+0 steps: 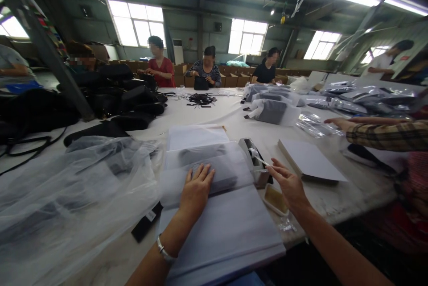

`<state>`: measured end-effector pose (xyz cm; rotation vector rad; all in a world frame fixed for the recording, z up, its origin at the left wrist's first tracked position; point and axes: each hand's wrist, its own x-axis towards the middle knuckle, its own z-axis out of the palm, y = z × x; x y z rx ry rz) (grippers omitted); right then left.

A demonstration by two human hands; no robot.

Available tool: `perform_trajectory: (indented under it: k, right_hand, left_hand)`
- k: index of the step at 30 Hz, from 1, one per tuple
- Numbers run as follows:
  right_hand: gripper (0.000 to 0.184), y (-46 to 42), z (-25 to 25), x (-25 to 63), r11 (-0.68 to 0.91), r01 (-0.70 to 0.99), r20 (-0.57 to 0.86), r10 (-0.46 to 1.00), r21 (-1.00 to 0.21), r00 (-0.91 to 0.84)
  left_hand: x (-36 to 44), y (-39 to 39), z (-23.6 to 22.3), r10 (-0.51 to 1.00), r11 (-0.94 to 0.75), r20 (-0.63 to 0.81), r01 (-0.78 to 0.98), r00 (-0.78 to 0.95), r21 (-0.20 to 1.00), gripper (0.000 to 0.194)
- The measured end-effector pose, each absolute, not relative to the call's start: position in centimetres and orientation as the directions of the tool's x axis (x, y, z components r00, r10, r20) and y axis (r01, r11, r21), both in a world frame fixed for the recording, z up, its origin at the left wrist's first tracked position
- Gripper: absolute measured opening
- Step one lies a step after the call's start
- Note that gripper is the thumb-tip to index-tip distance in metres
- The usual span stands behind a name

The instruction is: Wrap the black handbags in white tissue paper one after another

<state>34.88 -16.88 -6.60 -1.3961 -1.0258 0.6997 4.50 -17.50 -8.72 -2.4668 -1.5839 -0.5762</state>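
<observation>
My left hand (pixel 197 190) lies spread on a dark flat item (pixel 224 172) folded inside thin white tissue paper (pixel 192 154). Beneath it is a stack of white paper sheets (pixel 224 232). To the right, my right hand (pixel 290 188) pinches the end of a tape strip (pixel 261 159) that runs from a grey tape dispenser (pixel 256 172). Just below that hand sits a small white dish with a yellowish sponge (pixel 276 199). A black tag with a white label (pixel 147 221) sticks out at the wrapped item's lower left.
Black bags (pixel 127 98) pile up at the far left, with clear plastic (pixel 110 196) nearer. White boards (pixel 309 161) are stacked right of the dispenser. Tissue-wrapped items (pixel 272 109) stand behind. A co-worker's plaid sleeve (pixel 384 135) reaches in from the right; several people sit across the table.
</observation>
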Motion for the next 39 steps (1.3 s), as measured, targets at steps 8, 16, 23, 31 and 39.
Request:
perform_trajectory:
  k: [8, 16, 23, 31, 39]
  right_hand:
    - [0.033, -20.7, -5.2, 35.2, 0.07, 0.277, 0.177, 0.906, -0.958, 0.384]
    - [0.044, -22.1, -6.6, 36.6, -0.231, -0.153, -0.268, 0.917, -0.961, 0.295]
    - [0.046, -21.5, -7.7, 36.6, -0.318, -0.271, -0.391, 0.875, -0.909, 0.285]
    - [0.049, -20.5, -8.7, 38.3, -0.32, -0.072, -0.327, 0.899, -0.945, 0.292]
    - [0.044, -21.0, -7.4, 39.2, -0.281, 0.088, -0.245, 0.924, -0.956, 0.293]
  left_hand:
    - [4.4, -17.4, -9.1, 0.823, -0.437, 0.432, 0.897, 0.37, 0.065, 0.044]
    - [4.5, -17.6, -9.0, 0.814, -0.445, 0.439, 0.894, 0.38, 0.053, 0.045]
    - [4.4, -17.5, -9.1, 0.809, -0.461, 0.439, 0.885, 0.39, 0.064, 0.046]
    - [4.4, -17.4, -9.2, 0.811, -0.457, 0.435, 0.888, 0.391, 0.052, 0.045]
    - [4.3, -17.3, -9.4, 0.804, -0.458, 0.441, 0.888, 0.398, 0.034, 0.044]
